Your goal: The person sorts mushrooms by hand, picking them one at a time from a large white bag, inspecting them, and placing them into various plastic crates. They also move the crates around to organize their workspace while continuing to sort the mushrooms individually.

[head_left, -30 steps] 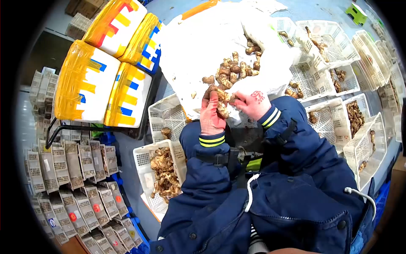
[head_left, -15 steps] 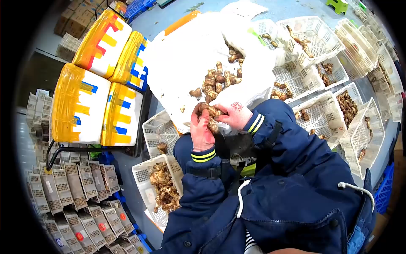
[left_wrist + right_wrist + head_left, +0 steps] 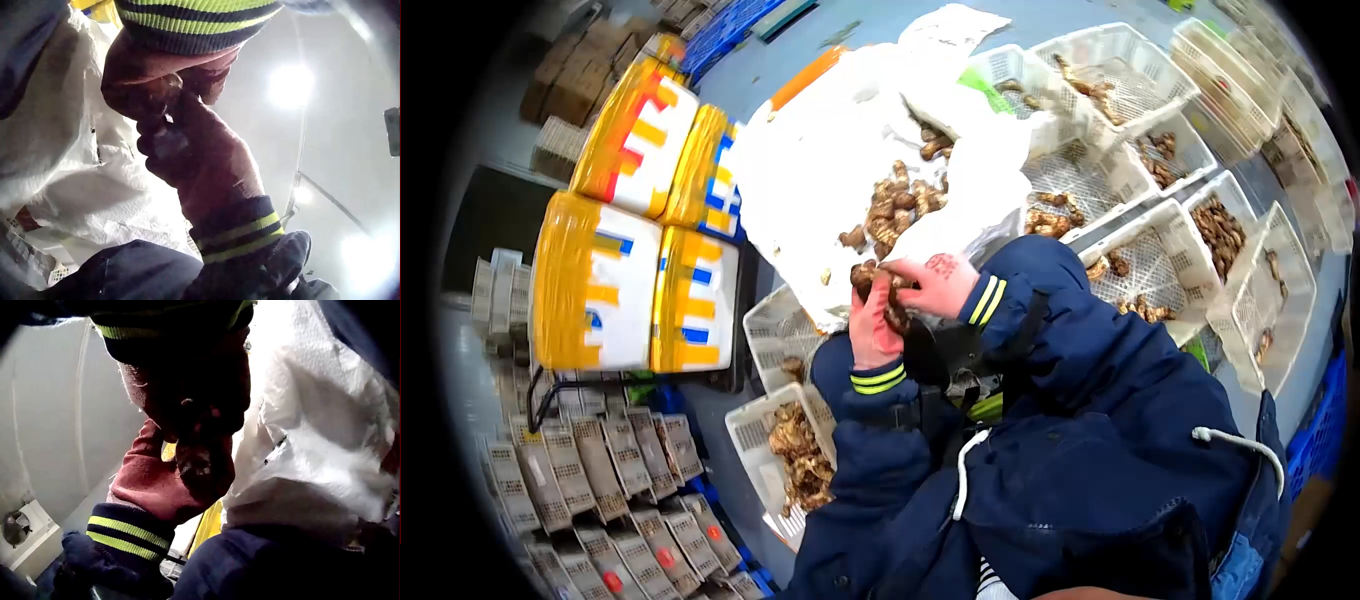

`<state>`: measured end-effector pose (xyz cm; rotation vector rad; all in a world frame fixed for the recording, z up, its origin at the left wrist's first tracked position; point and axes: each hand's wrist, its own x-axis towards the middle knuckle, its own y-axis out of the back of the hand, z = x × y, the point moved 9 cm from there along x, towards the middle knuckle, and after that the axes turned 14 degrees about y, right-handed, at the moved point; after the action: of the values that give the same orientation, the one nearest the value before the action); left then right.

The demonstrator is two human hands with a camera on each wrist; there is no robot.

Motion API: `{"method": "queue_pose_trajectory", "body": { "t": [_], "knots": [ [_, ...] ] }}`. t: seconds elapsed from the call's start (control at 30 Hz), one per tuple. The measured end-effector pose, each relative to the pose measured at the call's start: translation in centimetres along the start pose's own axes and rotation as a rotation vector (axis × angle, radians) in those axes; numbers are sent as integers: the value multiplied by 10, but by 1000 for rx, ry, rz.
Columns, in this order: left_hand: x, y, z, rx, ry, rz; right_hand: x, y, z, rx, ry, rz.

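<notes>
In the head view, my left hand [image 3: 874,328], in a pink glove, grips brown mushrooms [image 3: 863,274] over the front edge of a white sheet [image 3: 790,200]. My right hand [image 3: 940,286], gloved in pink with a red print on its back, meets it from the right and pinches the same mushrooms between thumb and fingers. A mushroom end [image 3: 195,461] shows dark within the left hand's grasp in the right wrist view. Both hands overlap in the left wrist view, hiding most of what they hold. Just beyond lies a pile of mushrooms [image 3: 890,212] on the sheet.
White plastic baskets [image 3: 1148,262] with sorted mushrooms stand to the right. Another basket [image 3: 752,428] of mushrooms sits by the left knee. Taped foam boxes [image 3: 615,275] are stacked on a cart at left, above rows of baskets [image 3: 595,465].
The head view has swung, so the scene shifts left and down. My hands stay together on the mushrooms; the held mushroom, which lay lengthwise across the fingers, now shows its brown end beyond the left hand.
</notes>
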<state>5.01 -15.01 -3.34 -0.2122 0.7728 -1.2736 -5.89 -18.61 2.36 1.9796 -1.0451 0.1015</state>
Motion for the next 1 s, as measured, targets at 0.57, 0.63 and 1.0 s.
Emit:
{"method": "queue_pose_trajectory", "body": {
  "t": [0.57,0.63,1.0],
  "knots": [
    [-26,66,53,-259,-81,66,21,31,53,205,-207,201],
    [-26,63,67,-316,-123,11,52,49,40,13,-143,114],
    [9,56,48,-671,-22,-277,96,-98,73,-697,125,-952]
  ]
}}
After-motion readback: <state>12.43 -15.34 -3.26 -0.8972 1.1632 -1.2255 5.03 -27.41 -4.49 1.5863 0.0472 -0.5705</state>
